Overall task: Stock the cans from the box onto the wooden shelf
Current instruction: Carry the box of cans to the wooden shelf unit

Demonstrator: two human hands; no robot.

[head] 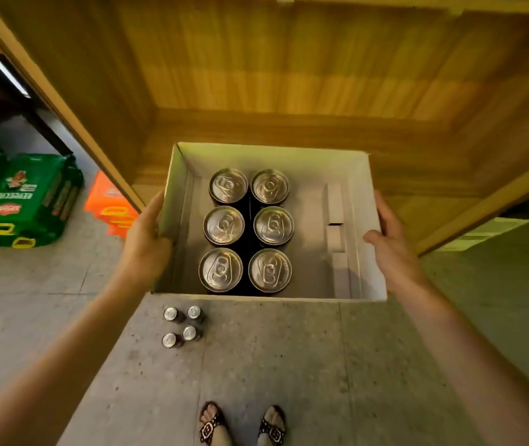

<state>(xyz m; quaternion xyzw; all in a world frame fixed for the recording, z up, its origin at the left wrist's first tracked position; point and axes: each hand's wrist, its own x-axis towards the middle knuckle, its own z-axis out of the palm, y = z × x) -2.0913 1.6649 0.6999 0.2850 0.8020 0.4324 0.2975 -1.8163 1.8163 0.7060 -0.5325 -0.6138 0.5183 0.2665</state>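
Cans point(273, 225), six of them, stand upright in the box point(363, 201), two across and three deep, with their silver tops and pull tabs facing up at me. They sit in the left half of the box. The right half shows bare cardboard and a folded cardboard strip point(334, 217) running along the right wall.

From the head view I have a grip on each side of the box, with the cans between them. My left grip point(147, 243) is clamped on the left wall about halfway along, with the fingertips hidden behind the cardboard. The nearer column of cans stands just beside that wall. My right grip point(393, 249) is clamped on the right wall with the thumb hooked over the rim and the fingers hidden down the outside. The cans are well apart from this one, across the bare stretch of cardboard.

The box sits level at the mouth of the wooden shelf point(288, 75), its far end over the bottom board and its near end over the grey floor point(288, 365). I cannot tell whether it rests on the board.

Below the near edge, four more cans point(182, 327) stand upright on the floor in a tight square. My sandalled feet point(213, 424) show at the bottom. Green packs point(25, 201) and orange packs point(112, 204) lie on the floor to the left.
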